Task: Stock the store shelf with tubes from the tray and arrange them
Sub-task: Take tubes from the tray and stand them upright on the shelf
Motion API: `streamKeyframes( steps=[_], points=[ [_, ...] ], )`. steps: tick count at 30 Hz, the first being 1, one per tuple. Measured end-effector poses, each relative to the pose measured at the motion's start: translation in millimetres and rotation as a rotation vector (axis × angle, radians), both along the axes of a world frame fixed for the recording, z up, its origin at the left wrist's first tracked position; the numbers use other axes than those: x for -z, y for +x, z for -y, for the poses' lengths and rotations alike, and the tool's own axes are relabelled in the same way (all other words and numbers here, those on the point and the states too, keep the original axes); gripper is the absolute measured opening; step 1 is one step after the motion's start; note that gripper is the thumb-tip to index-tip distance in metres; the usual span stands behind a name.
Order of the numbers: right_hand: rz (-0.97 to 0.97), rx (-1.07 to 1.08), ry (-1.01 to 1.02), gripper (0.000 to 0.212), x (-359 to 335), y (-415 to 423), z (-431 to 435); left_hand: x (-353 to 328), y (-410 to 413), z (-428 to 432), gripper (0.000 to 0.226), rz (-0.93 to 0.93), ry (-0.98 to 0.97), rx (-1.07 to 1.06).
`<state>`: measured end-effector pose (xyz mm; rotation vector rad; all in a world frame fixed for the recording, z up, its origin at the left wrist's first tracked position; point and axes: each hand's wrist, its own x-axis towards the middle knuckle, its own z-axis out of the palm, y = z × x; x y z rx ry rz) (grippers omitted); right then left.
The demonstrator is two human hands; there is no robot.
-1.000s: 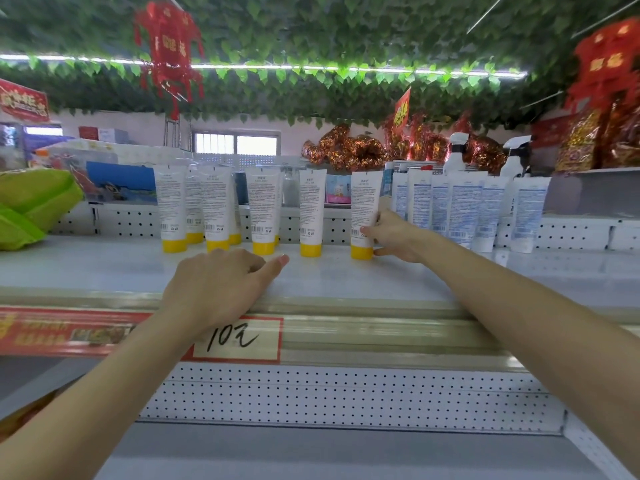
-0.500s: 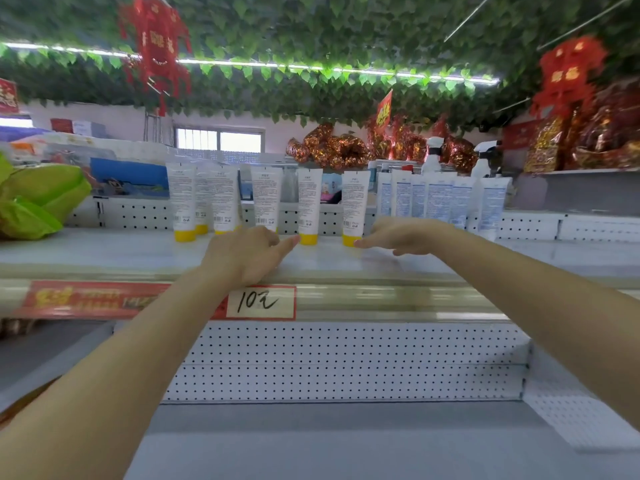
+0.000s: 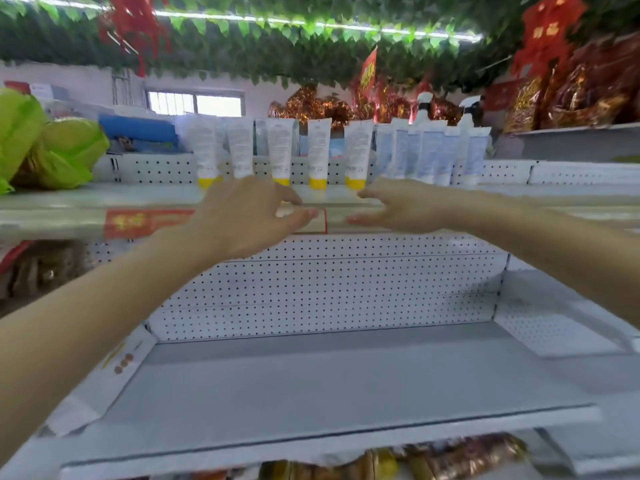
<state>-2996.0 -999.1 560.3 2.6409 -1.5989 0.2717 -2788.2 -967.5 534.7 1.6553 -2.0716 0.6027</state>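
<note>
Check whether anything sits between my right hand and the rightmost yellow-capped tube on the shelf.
Nothing visible does. Only bare shelf lies between the open right hand and the rightmost yellow-capped tube.

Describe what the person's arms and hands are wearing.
Nothing shows on either: the left hand and right hand are ungloved, both forearms bare with no sleeve, watch or band in view. Blur could hide a ring.
</note>
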Motion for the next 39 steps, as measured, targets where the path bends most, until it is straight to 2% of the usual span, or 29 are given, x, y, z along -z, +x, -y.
streamKeyframes(
  steps=[3,6,12,17,24,28,32,35,37,39],
  points=[
    [-0.08,-0.054,-0.026,0.058,26.1,5.1,-28.9,31.8,-9.3,-18.1,0.056,0.055,0.038,0.041],
    [-0.135,-0.074,-0.021,0.065,52.6,3.5,-43.9,68.8,-20.5,-38.8,0.055,-0.038,0.1,0.072],
    [-0.209,-0.13,0.058,0.073,125.6,-12.4,-56.2,149.8,-29.2,-68.8,0.055,-0.008,0.25,0.097],
    [-0.208,-0.103,0.248,0.078,191.4,-22.8,-62.5,210.1,-21.3,-71.6,0.057,-0.026,0.409,0.033],
    [-0.012,0.07,0.638,0.071,301.7,-26.7,-56.8,302.0,-23.6,-79.2,0.051,-0.094,0.648,-0.033],
    [-0.024,0.173,0.84,0.068,381.5,-31.8,-69.1,366.2,-18.6,-91.5,0.051,-0.175,0.851,-0.124],
    [0.026,0.323,1.042,0.068,458.4,-36.3,-92.9,448.9,-11.9,-125.2,0.06,-0.519,1.15,-0.234],
    [0.05,0.453,1.184,0.07,515.6,-42.7,-118.1,499.0,-10.9,-157.9,0.059,-0.575,1.314,-0.362],
    [0.103,0.552,1.264,0.071,548.4,-48.7,-134.6,522.7,-10.2,-175.2,0.066,-0.672,1.415,-0.482],
    [0.184,0.659,1.318,0.059,575.7,-54.7,-148.7,539.1,-9.1,-187.9,0.072,-0.722,1.463,-0.581]
  ],
)
